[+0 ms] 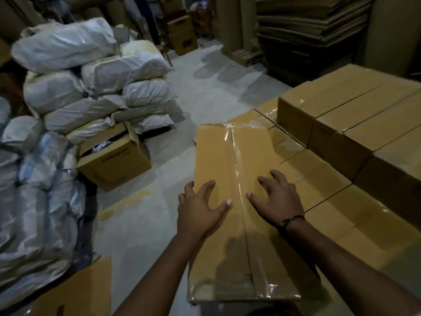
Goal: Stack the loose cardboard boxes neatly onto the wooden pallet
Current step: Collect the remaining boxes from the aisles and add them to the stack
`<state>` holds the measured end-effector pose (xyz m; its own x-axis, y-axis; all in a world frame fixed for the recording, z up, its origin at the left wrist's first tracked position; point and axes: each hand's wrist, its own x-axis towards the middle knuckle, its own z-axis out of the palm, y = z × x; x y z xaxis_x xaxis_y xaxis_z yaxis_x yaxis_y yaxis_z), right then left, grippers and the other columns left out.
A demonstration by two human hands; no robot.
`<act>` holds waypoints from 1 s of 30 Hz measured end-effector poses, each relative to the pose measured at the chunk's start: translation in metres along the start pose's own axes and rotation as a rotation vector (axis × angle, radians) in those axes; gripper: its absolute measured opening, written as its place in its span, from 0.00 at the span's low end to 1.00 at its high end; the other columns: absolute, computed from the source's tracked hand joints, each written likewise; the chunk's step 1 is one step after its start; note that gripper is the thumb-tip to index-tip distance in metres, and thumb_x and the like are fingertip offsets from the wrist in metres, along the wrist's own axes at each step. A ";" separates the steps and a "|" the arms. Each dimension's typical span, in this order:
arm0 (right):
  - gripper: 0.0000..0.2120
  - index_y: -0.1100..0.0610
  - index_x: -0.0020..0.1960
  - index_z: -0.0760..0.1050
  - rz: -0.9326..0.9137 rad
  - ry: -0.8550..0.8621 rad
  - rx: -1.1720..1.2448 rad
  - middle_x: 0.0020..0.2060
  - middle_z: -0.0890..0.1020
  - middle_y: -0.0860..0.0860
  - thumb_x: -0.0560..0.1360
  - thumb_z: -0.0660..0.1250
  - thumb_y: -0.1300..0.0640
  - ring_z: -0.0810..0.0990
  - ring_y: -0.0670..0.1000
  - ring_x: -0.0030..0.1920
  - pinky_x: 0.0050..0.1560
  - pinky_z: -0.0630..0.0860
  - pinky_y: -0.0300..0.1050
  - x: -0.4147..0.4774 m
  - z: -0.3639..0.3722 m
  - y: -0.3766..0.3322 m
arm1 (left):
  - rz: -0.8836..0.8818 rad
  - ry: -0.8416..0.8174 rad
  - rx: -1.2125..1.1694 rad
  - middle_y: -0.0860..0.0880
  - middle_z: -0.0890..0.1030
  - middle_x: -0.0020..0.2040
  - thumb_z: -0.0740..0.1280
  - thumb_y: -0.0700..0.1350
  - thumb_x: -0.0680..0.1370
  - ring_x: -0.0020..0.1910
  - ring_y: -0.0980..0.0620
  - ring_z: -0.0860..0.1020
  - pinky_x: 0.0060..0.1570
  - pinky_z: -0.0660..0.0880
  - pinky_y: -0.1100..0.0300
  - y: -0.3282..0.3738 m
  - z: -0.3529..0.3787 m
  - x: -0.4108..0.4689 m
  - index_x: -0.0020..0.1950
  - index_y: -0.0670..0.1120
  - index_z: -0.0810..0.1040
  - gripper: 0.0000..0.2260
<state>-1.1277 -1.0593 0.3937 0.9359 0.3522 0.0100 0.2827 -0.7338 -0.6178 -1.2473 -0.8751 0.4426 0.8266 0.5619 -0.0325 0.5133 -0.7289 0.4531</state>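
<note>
Head view: we read this as the placing step. Long taped cardboard box [218, 156] lies along the left edge of the stacked boxes [341, 213], its top above the lower tier beside it. A higher tier [353, 103] sits further right. We cannot see the pallet; the stack hides it.

Left hand [200, 206] lies flat on the box top near its left edge, fingers spread, gripping nothing. Right hand [278, 201] rests splayed fingertips on the top right of the tape seam, also gripping nothing.

Next move likely calls for a sideways push to square the box flush with its neighbours; its near end looks to overhang.

Room: grey concrete floor [159, 224], white sacks [75, 87] piled left, an open carton [114, 160] at their foot, flattened cardboard sheets [307, 35] stacked at the back. Lighting is dim.
</note>
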 end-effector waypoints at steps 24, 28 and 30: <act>0.31 0.40 0.69 0.74 0.286 0.359 -0.086 0.74 0.65 0.45 0.69 0.68 0.29 0.69 0.57 0.66 0.66 0.72 0.54 0.279 0.153 -0.242 | 0.422 -0.099 -0.099 0.50 0.60 0.79 0.65 0.73 0.72 0.74 0.43 0.62 0.65 0.71 0.45 -0.156 -0.115 0.419 0.71 0.66 0.71 0.29; 0.31 0.40 0.68 0.74 0.335 0.397 -0.121 0.74 0.64 0.45 0.69 0.67 0.28 0.69 0.58 0.66 0.65 0.71 0.53 0.342 0.171 -0.267 | 0.477 -0.136 -0.110 0.50 0.61 0.79 0.65 0.74 0.71 0.74 0.42 0.63 0.64 0.72 0.44 -0.162 -0.120 0.505 0.71 0.65 0.71 0.30; 0.31 0.40 0.68 0.74 0.365 0.411 -0.119 0.74 0.65 0.45 0.69 0.67 0.28 0.69 0.58 0.66 0.66 0.71 0.53 0.376 0.184 -0.276 | 0.511 -0.173 -0.116 0.49 0.61 0.79 0.65 0.73 0.72 0.74 0.42 0.63 0.64 0.72 0.43 -0.168 -0.115 0.547 0.72 0.65 0.71 0.30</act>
<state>-0.8924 -0.6175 0.4233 0.9757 -0.1748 0.1320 -0.0755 -0.8343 -0.5461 -0.9081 -0.4001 0.4506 0.9948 0.0680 0.0758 0.0159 -0.8388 0.5442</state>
